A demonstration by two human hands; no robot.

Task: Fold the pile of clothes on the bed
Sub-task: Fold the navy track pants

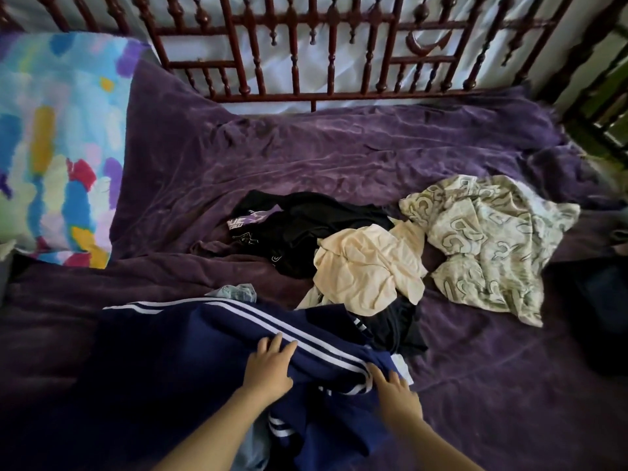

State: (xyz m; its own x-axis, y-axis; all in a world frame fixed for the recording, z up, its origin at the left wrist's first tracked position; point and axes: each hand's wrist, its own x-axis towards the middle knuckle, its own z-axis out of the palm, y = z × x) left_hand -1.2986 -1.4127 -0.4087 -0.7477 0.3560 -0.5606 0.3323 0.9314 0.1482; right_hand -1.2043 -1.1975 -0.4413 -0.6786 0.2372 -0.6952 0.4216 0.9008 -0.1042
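Note:
A navy garment with white side stripes (190,338) lies spread at the near edge of the purple bed (339,154). My left hand (270,363) rests flat on it with straight fingers, just below the stripes. My right hand (396,392) presses the garment's right end, fingers extended. Behind lies the pile: a black printed shirt (306,226), a cream garment (367,266), a white patterned garment (489,243) and a dark piece (401,328). A bit of light blue cloth (238,292) peeks out beyond the navy garment.
A colourful pillow (57,147) leans at the left. A dark red wooden railing (306,56) runs along the bed's far side. A dark object (594,294) sits at the right edge. Light blue fabric (251,447) hangs between my forearms.

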